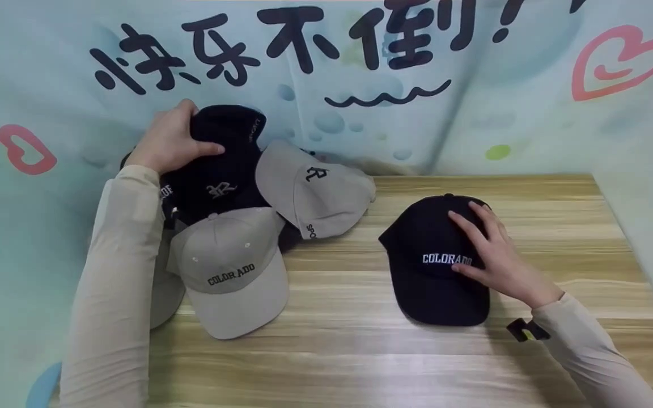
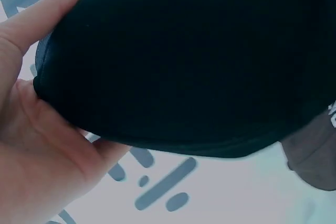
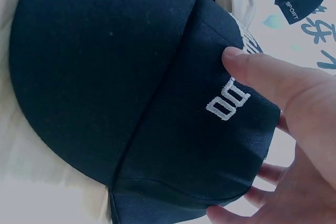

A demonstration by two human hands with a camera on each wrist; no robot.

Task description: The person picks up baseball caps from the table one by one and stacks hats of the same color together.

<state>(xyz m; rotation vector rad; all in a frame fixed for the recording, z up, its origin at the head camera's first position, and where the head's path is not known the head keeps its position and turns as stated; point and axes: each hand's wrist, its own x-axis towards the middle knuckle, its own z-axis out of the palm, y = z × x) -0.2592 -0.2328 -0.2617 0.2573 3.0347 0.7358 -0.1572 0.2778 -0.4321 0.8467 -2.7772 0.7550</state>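
Note:
My left hand (image 1: 170, 139) grips a black cap (image 1: 233, 127) with a white R on it, thumb on its near face, above a pile of caps. In the left wrist view the dark cloth of that cap (image 2: 189, 66) fills most of the picture between thumb and fingers. On the right part of the table, a black COLORADO cap (image 1: 440, 294) lies with its brim toward me. My right hand (image 1: 502, 263) holds its crown from the right; the right wrist view shows the thumb (image 3: 252, 66) over the lettering and fingertips along the crown's other side.
A light grey COLORADO cap (image 1: 230, 255) sits at the pile's front, a grey R cap (image 1: 332, 198) leaning behind it. Another grey cap (image 1: 166, 300) is partly hidden by the left sleeve. A printed cloth backdrop (image 1: 474, 119) rises behind the wooden table (image 1: 338, 351).

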